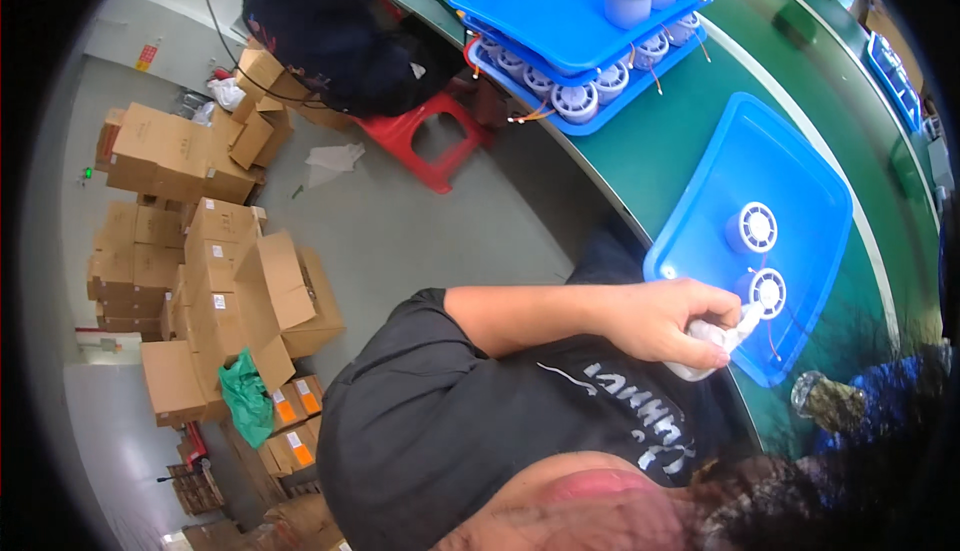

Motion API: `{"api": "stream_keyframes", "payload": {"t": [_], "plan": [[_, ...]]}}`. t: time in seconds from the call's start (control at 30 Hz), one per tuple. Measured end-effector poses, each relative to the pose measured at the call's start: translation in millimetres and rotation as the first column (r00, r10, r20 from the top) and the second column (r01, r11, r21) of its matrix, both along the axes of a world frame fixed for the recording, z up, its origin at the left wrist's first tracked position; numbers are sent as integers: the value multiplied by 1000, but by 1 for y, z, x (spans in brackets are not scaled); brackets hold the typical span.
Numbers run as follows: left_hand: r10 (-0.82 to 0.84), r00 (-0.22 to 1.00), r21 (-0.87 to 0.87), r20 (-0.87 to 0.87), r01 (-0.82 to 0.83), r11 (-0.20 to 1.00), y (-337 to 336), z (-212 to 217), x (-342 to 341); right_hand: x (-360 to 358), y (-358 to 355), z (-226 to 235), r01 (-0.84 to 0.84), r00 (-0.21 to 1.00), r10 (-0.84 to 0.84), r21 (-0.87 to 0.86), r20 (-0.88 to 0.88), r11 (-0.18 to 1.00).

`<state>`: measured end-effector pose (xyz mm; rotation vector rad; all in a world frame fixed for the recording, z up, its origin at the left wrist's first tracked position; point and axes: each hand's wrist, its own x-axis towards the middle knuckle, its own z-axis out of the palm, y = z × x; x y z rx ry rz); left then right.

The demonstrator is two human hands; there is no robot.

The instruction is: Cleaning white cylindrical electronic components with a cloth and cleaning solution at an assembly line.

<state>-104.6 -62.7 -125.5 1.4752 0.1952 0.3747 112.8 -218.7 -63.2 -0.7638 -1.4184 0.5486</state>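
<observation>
My left hand [668, 323] comes in from the left with its fingers and thumb closed around a white, crumpled-looking thing [708, 335]. What kind of thing it is I cannot make out. Its narrow end reaches up to the rim of a white round housing [766, 294] with a slotted top. A thin reddish wire hangs from that housing. A second white housing [752, 228] of the same shape stands just beyond it. Both are on a blue tray [715, 176] on the green table. My right hand does not show in this view.
Stacked blue trays [540, 1] with several wired housings stand farther along the green table [640, 141]. A clear container [828, 399] is near the right. A co-worker [320, 31] sits by a red stool [430, 141]. Cardboard boxes [215, 241] pile up on the left.
</observation>
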Motion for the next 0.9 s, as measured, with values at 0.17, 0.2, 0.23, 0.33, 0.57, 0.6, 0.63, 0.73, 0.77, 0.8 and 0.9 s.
{"api": "stream_keyframes", "payload": {"t": [0.17, 0.2, 0.23, 0.33, 0.57, 0.6, 0.63, 0.73, 0.77, 0.8, 0.9], "plan": [[-41, 998, 17, -49, 41, 999, 1, 6, 2, 0, 6, 4, -80, 994, 84, 53, -72, 995], [-44, 998, -4, -45, 44, 999, 0, 6, 4, 1, 6, 6, -98, 991, 103, 60, -85, 993], [-53, 998, -16, -42, 52, 999, 3, 6, 3, 1, 10, 6, -110, 988, 118, 77, -98, 991], [-33, 999, 8, -35, 33, 999, 3, 2, 10, -2, 18, 7, -150, 976, 166, 122, -141, 981], [-61, 997, -34, -46, 59, 998, 4, 4, 12, -2, 33, 16, -237, 932, 287, 227, -220, 945], [-46, 998, -31, -43, 44, 999, 5, 3, 13, -3, 37, 17, -244, 927, 301, 248, -225, 937], [-57, 998, -59, -35, 55, 997, 4, 1, 15, -2, 37, 21, -248, 923, 310, 262, -229, 933], [-85, 996, -141, -14, 83, 987, 4, 5, 15, 0, 35, 34, -255, 913, 333, 309, -234, 916], [-90, 996, -146, -12, 87, 985, 3, 4, 14, 0, 34, 38, -256, 911, 340, 328, -232, 909], [-83, 996, -135, -18, 80, 988, 2, 2, 14, 0, 32, 41, -256, 910, 346, 346, -229, 903], [-102, 995, -133, 0, 101, 986, 4, -5, 15, 0, 26, 54, -242, 912, 347, 395, -218, 886]]}}
